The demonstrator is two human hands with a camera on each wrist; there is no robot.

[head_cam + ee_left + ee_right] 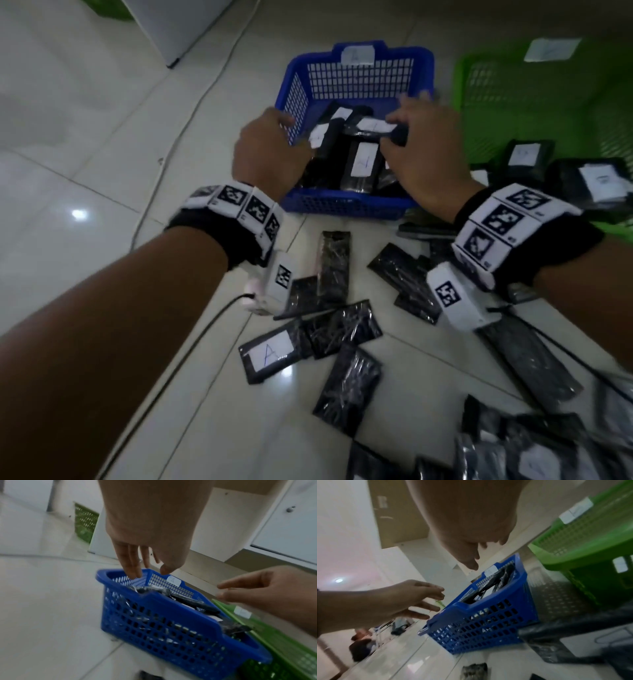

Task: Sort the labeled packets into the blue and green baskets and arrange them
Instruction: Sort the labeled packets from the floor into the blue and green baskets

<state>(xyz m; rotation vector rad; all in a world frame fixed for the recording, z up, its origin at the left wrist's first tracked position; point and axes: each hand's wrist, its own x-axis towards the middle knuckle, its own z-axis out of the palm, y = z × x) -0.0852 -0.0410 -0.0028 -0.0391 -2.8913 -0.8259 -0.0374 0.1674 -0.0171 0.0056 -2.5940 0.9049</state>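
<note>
Hovering over the blue basket (356,202) now, both hands are in play: the left hand (267,154) hangs above its left rim, fingers loosely extended and gripping nothing in the left wrist view, while the right hand (424,154) sits over the right rim, fingers relaxed and spread — from the head view it seems to brush the top packet (373,127), though I cannot tell whether it actually pinches it. Inside the basket the black packets lie jumbled, white labels up, one labelled packet (363,164) lying lengthwise toward the near wall; the basket's far wall carries its own paper tag (358,54), which looks like the reason these ones landed here. The green basket (513,85) stands just beside, to the right, with packets piled at its near-left corner. Plenty more packets are scattered on the tiled floor (102,171), one marked A (270,353) face up near the middle. My read — the hands are poised to straighten this pile, sorting far from finished.
</note>
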